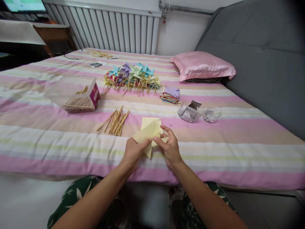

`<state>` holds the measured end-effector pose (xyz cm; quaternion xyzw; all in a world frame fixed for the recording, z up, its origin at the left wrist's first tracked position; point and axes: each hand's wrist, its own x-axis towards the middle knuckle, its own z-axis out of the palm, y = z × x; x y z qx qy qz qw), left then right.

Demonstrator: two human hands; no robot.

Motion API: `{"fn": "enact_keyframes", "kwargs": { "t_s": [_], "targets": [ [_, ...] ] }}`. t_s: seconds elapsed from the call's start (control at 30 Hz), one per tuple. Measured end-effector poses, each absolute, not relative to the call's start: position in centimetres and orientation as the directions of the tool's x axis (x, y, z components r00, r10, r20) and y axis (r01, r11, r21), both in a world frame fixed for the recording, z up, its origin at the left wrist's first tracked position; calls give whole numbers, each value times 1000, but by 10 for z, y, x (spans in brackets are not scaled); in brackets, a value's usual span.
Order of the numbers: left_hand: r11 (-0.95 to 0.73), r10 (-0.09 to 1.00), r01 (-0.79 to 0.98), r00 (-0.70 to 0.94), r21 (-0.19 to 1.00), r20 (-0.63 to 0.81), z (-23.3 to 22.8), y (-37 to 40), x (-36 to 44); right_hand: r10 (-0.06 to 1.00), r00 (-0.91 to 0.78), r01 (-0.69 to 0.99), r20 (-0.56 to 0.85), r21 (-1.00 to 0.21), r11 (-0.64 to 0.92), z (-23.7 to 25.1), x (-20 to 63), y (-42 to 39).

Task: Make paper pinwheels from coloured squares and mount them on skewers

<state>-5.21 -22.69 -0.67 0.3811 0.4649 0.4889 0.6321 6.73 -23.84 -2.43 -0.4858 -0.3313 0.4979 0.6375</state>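
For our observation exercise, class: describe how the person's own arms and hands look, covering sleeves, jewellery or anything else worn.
Both forearms are bare, with no sleeves reaching them. The left hand and right hand wear no gloves, and no rings, watch or bracelets are visible. Below the arms, dark green clothing with a pale leaf print shows at the lap.

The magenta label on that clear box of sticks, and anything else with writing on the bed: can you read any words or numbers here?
None can be read.
Magenta label on the clear box: white marks, too blurred.
Small packet near the radiator: print too small.
Tag on the clear bag: unreadable.
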Motion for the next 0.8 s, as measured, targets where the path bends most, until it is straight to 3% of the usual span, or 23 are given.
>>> {"fn": "enact_keyframes", "kwargs": {
  "t_s": [0.3, 0.47, 0.8],
  "targets": [
    [385, 890, -166, 329, 908, -317, 15, -211, -80, 979, 64, -380, -193, -912, -155, -20, 90, -234],
    [447, 816, -72, 442, 892, -373, 18, -212, -82, 983, -54, -300, -175, -936, -183, -16, 92, -237],
    [421, 819, 74, 396, 904, -414, 12, -217, -79, 987, -87, -87, -133, -986, -140, -14, 92, -241]
  ]
}}
